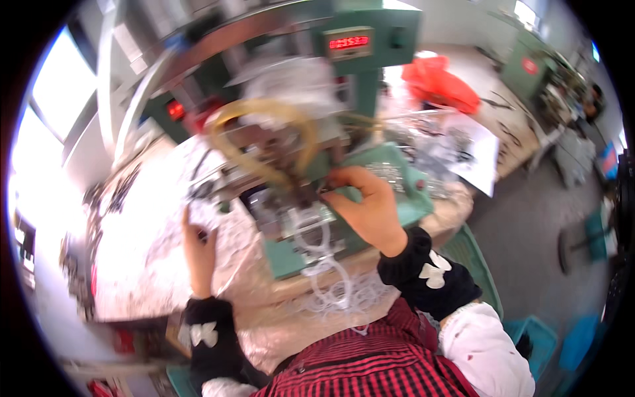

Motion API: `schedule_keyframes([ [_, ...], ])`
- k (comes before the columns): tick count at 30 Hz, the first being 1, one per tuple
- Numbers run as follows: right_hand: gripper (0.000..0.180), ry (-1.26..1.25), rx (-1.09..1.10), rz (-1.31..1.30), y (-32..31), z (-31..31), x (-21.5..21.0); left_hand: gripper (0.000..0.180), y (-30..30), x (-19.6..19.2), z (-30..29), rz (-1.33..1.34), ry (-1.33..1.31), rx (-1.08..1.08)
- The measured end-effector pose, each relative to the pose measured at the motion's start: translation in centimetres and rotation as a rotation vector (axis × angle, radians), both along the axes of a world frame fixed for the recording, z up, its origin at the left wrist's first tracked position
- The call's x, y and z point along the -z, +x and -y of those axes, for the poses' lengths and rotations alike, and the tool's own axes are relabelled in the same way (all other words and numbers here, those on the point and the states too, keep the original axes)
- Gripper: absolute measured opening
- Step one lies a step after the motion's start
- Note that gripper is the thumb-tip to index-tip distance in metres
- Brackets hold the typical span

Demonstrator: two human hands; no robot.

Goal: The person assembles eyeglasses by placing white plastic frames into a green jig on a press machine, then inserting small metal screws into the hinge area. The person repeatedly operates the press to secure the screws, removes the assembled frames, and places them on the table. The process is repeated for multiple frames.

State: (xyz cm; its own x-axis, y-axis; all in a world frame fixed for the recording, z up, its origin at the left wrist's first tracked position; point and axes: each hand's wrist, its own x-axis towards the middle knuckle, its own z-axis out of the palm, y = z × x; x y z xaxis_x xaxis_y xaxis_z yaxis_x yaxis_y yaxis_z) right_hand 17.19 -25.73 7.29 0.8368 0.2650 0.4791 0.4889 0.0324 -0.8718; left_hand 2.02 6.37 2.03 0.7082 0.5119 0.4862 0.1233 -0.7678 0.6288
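checked apron (357, 364) | right hand (369, 205) at machine (321, 162) | red-digit display (348, 43) lit

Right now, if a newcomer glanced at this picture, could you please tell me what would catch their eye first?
Probably the bright orange-red plastic bag at the upper right, and the glowing red display on the green housing at top centre. Next would likely come the thick yellow tube arching near the middle, with the right hand to its lower right.
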Motion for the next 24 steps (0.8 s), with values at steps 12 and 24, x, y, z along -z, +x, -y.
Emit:
schedule_keyframes([
  [12,0.048,0.359,-0.291,-0.427,-2.8,-3.0,-2.3,0.021,0.6,-13.1,12.5,0.645,-0.200,0.511],
  [24,0.024,-0.006,0.244,-0.042,4.8,5.1,3.3,0.032,2.6,-7.7,16.0,0.347,0.496,0.734],
])
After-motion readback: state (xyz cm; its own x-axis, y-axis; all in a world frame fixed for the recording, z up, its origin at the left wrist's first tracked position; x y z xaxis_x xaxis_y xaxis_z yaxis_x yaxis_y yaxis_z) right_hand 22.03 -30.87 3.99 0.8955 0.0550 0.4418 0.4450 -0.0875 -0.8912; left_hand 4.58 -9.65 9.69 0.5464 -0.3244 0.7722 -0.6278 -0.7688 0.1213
